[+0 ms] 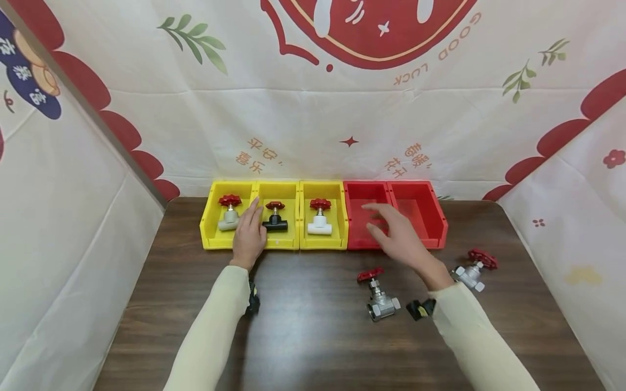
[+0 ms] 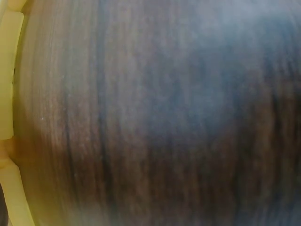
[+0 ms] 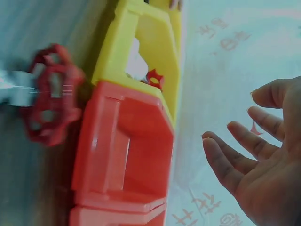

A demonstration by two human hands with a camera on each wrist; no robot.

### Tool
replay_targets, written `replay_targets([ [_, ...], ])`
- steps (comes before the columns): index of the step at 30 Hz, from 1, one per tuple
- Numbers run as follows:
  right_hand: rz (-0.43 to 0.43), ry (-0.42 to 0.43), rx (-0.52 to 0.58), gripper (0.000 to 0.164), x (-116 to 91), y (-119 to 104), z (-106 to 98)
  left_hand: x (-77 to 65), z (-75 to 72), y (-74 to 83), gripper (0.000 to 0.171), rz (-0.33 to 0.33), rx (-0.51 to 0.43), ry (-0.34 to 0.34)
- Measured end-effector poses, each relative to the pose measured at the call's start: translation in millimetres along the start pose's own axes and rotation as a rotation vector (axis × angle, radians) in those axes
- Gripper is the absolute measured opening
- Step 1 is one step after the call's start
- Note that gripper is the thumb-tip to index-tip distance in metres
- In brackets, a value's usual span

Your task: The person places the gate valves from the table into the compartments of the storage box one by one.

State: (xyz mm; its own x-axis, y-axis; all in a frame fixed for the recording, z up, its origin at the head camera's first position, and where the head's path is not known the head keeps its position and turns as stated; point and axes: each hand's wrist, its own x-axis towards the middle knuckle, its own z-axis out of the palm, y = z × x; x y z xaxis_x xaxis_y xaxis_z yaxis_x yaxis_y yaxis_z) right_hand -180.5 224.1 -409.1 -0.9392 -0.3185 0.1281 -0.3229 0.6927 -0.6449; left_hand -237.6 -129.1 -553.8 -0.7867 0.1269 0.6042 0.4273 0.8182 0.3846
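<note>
My left hand rests with extended fingers over the divider between the first two yellow bins, holding nothing. Beside its fingers lie a grey valve and a black valve, both with red handwheels. A white valve lies in the third yellow bin. My right hand hovers over the two red bins, fingers loosely spread and nothing in them, as the right wrist view also shows. Nearer me, a metal valve with a red handwheel lies on the table.
Another metal valve lies at the right, partly behind my right wrist. The bins stand in a row at the back of the wooden table, against a printed cloth. Cloth walls flank both sides.
</note>
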Motion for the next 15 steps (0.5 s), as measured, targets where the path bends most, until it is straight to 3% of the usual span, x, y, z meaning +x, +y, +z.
replay_targets([
  [5,-0.143,0.035,-0.037,0.047,-45,5,9,-1.7,1.8,-0.7,0.046,0.013,0.001,0.023],
  [11,-0.139,0.044,-0.113,0.048,-88,12,29,1.6,3.2,-1.8,0.046,0.023,-0.008,0.026],
  [15,-0.178,0.062,-0.274,0.046,-109,19,39,0.4,1.7,-0.8,0.046,0.011,-0.006,0.021],
])
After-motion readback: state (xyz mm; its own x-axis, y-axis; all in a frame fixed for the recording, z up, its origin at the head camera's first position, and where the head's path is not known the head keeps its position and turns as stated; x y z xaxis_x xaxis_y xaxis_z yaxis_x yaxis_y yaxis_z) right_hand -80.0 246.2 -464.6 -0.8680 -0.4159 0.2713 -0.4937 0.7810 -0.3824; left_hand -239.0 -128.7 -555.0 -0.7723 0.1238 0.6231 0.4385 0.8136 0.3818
